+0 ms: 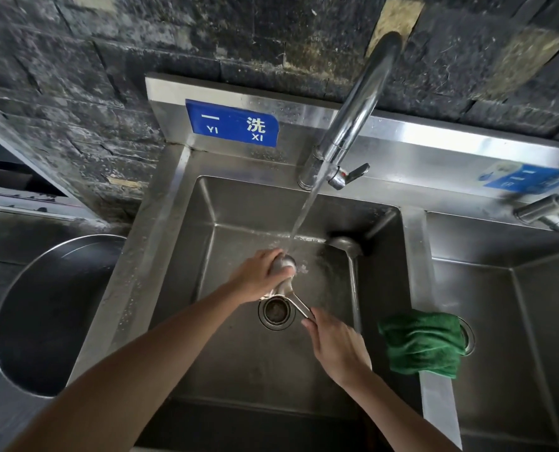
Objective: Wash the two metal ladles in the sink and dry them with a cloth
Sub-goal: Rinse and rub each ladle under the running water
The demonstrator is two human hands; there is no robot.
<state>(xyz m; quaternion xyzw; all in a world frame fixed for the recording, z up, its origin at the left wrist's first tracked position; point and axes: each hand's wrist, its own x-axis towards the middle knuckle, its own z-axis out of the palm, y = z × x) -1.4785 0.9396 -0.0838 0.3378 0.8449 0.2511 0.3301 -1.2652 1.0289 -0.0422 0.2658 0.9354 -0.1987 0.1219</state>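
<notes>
Head view: ladle under running tap

Left hand [255, 277] curled round first ladle's bowl [287, 263] beneath faucet [350, 122] stream. Right hand [335, 345] pinched its handle [299, 305] above drain [276, 313]. Second ladle [350, 252] lay against sink [239, 353] right wall. Green cloth [423, 344] draped over divider.

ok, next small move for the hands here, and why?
Probably keep rubbing the metal ladle's bowl under the running water: left hand cups it, right hand holds its handle. The second metal ladle waits, green cloth untouched.
</notes>
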